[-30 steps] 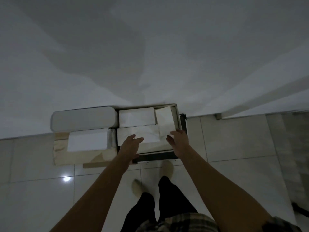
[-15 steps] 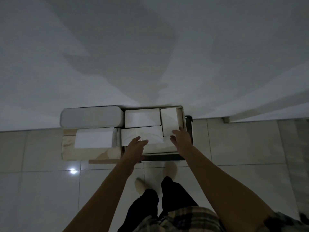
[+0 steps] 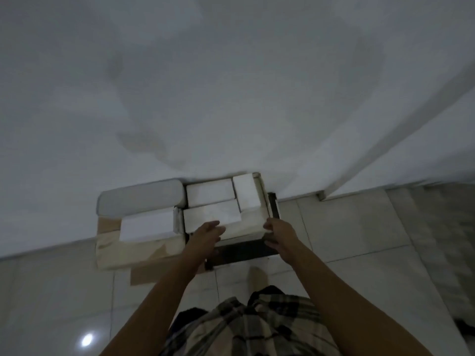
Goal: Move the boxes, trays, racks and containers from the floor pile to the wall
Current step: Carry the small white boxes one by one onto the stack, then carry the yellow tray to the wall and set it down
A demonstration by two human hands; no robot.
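Observation:
Against the wall stands a shallow pale tray (image 3: 257, 222) holding three white boxes (image 3: 209, 196), on top of a dark rack (image 3: 244, 251). Left of it a long grey rounded container (image 3: 138, 199) and a white box (image 3: 146, 226) lie on a cardboard box (image 3: 133, 250). My left hand (image 3: 208, 233) rests with straight fingers on the nearest white box (image 3: 212, 218) at the tray's front edge. At the tray's near right corner, my right hand (image 3: 279, 233) grips with fingers above and thumb below.
The white wall (image 3: 231, 98) rises directly behind the stack. Pale floor tiles (image 3: 347, 227) spread to the right and in front. A white frame edge (image 3: 385, 140) runs diagonally at the right. My feet and checked shirt are below.
My right hand has slid from the upright white box back to the tray's near right corner. The left hand stays at the front edge. The view has shifted closer.

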